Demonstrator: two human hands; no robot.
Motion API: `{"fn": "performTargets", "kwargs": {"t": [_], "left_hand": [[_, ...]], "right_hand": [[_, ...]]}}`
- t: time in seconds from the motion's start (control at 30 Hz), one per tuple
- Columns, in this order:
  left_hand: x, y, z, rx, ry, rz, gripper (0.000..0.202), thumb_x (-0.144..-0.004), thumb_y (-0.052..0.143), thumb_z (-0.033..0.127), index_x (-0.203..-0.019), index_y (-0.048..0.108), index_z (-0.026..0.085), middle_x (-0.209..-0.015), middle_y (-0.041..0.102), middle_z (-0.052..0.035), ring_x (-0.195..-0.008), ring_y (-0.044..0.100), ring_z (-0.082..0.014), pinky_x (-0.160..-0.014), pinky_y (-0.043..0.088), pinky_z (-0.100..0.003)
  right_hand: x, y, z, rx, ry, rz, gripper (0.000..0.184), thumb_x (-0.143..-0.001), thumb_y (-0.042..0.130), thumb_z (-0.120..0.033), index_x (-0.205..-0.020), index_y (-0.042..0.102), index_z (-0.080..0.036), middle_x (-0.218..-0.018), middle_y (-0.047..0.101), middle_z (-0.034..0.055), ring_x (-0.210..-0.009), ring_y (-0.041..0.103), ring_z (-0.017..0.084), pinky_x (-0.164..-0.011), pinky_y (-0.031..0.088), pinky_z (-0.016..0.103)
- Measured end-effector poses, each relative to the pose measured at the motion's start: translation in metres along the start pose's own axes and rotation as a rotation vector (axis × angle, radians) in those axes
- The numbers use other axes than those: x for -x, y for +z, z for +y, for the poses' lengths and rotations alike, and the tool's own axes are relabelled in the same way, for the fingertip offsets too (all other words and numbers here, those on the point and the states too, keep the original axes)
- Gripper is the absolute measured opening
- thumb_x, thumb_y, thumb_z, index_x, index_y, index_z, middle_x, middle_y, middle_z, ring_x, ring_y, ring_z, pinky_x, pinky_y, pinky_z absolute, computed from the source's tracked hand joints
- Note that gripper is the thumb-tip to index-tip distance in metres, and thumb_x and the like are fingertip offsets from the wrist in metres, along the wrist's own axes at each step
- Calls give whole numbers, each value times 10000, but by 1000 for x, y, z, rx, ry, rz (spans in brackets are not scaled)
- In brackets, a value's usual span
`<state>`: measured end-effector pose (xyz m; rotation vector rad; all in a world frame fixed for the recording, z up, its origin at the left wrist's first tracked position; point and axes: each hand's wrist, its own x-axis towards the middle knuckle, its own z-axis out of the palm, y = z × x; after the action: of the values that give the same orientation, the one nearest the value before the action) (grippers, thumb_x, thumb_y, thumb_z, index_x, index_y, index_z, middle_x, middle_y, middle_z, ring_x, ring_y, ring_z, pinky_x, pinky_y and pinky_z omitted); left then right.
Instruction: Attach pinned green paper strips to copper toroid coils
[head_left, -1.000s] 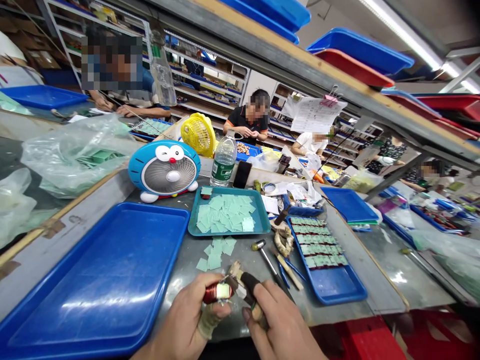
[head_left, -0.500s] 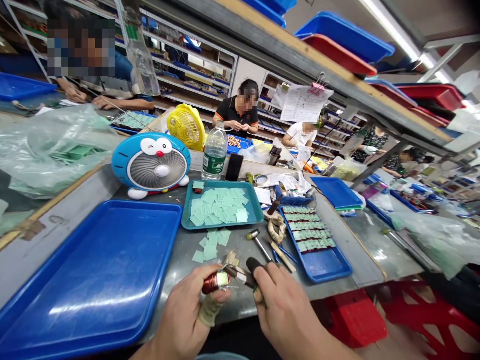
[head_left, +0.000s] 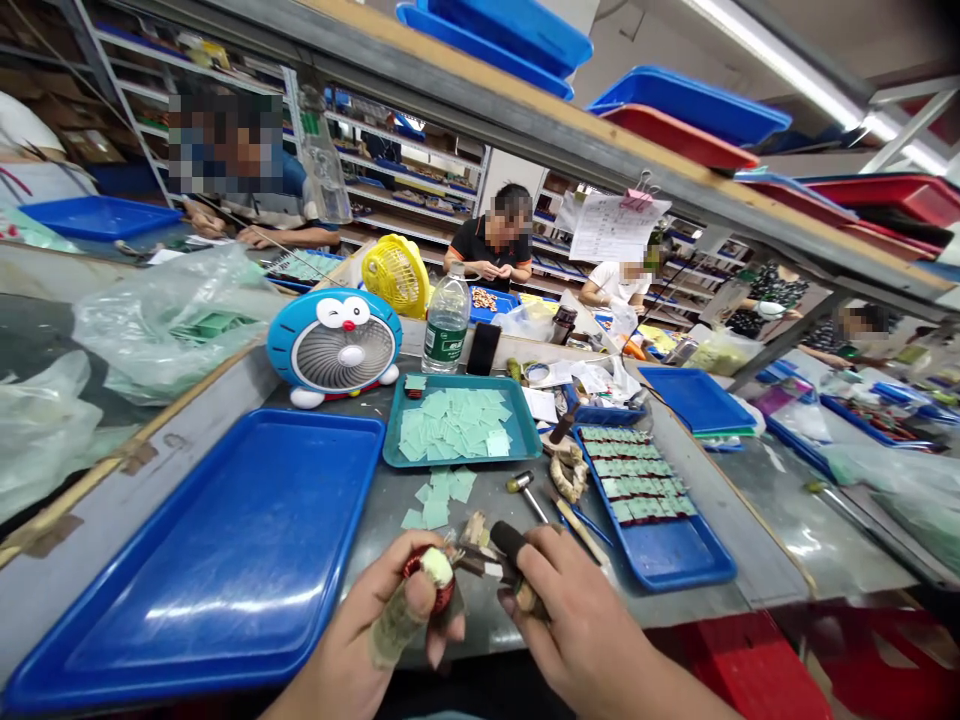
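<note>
My left hand [head_left: 375, 625] holds a copper-red wire coil [head_left: 429, 578] with a pale core end facing up. A beige wrap covers one of its fingers. My right hand [head_left: 581, 630] grips a black-handled tool [head_left: 510, 545], whose metal end lies close to the coil, though the tip is hard to make out. A pale frayed scrap [head_left: 474, 530] shows between my hands. Just beyond them, loose pale green squares [head_left: 439, 500] lie on the grey bench [head_left: 480, 505].
A teal tray of green squares [head_left: 459, 420] and a blue tray of rowed green pieces [head_left: 645, 500] stand ahead. A large blue tray [head_left: 195, 560] lies left. Nearby are a small hammer [head_left: 521, 485], a fan [head_left: 335, 345] and a water bottle [head_left: 446, 325]. Co-workers sit beyond.
The coil has turned in my left hand, its pale end now facing up instead of sideways. My hands sit closer together, and the camera view has shifted slightly.
</note>
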<state>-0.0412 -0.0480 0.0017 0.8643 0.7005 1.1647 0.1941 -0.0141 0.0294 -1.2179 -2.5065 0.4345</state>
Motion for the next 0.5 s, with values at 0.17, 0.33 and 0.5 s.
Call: {"fn": "performTargets", "kwargs": {"t": [0.17, 0.33, 0.5], "left_hand": [[4, -1, -2, 101, -46, -90, 479, -941, 631, 616, -1113, 604, 169, -750, 655, -42, -629, 570, -110, -548, 420, -188], [10, -8, -14, 97, -102, -158, 522, -950, 605, 629, -1165, 598, 153, -693, 635, -36, -536, 474, -74, -483, 328, -156], [12, -10, -20, 188, -75, -201, 480, -971, 575, 615, -1092, 627, 154, -622, 608, -23, -485, 403, -65, -473, 300, -163]], "right_hand": [[-7, -11, 7, 33, -132, -42, 194, -877, 535, -69, -990, 499, -222, -1070, 550, 57, -918, 500, 238, -788, 425, 380], [-9, -19, 11, 97, -227, -100, 171, -841, 535, -71, -922, 510, -219, -977, 553, 48, -845, 481, 231, -710, 398, 363], [-5, -16, 16, 5, -158, -87, 215, -889, 560, -77, -1050, 549, -219, -1207, 558, 90, -1028, 530, 248, -874, 465, 394]]}}
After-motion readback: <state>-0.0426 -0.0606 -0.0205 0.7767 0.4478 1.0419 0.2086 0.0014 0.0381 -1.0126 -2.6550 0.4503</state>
